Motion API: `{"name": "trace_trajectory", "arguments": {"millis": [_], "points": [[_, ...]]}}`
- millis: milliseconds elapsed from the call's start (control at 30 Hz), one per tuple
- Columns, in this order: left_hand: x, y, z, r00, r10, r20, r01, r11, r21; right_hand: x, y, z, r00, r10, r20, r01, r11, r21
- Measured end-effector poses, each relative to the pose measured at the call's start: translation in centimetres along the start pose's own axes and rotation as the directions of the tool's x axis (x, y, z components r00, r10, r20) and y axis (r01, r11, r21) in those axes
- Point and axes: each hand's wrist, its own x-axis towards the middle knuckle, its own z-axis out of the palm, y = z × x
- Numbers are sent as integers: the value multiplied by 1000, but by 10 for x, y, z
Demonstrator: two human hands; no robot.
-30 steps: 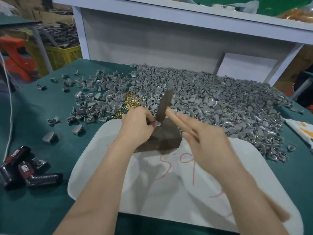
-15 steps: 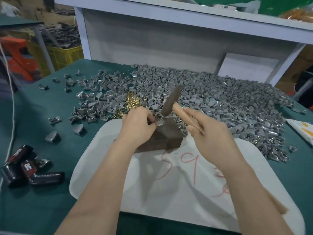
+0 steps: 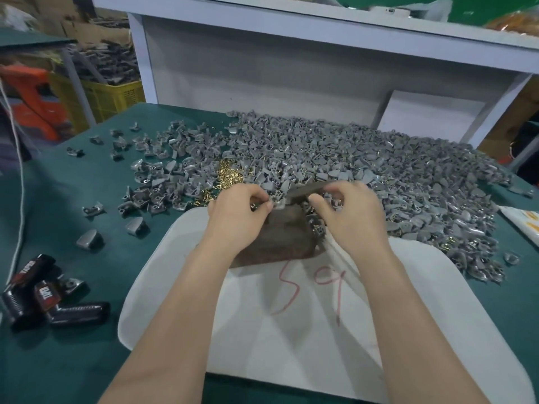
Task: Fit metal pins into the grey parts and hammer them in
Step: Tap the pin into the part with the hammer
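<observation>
On the white board (image 3: pixel 320 360), at its far end, stands a brown block (image 3: pixel 277 240), and both hands meet at the top edge of this block. The left hand (image 3: pixel 236 211) pinches one grey part (image 3: pixel 278 203) between thumb and fingertips and holds it on the block's top. The right hand (image 3: pixel 350 217) has its fingers curled around a hammer (image 3: pixel 306 188), close to the dark head, which lies almost flat just above the grey part. This area is blurred, so I cannot tell if the head touches the part. Behind the hands a big heap of grey parts (image 3: pixel 379 158) covers the green table (image 3: pixel 58 199), with a small pile of brass pins (image 3: pixel 229 177) at its left side. Red numbers (image 3: pixel 291 287) are written on the board. Black handles with red labels (image 3: pixel 43 295) lie at the left table edge.
</observation>
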Motion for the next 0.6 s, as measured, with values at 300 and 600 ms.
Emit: {"name": "trace_trajectory", "arguments": {"millis": [300, 600], "points": [[7, -8, -11, 893, -197, -404, -36, 865, -501, 51, -42, 3, 979, 200, -49, -161, 893, 421], [14, -27, -30, 627, -722, -293, -77, 316, -946, 49, -85, 51, 936, -71, 345, 49, 996, 72]]}}
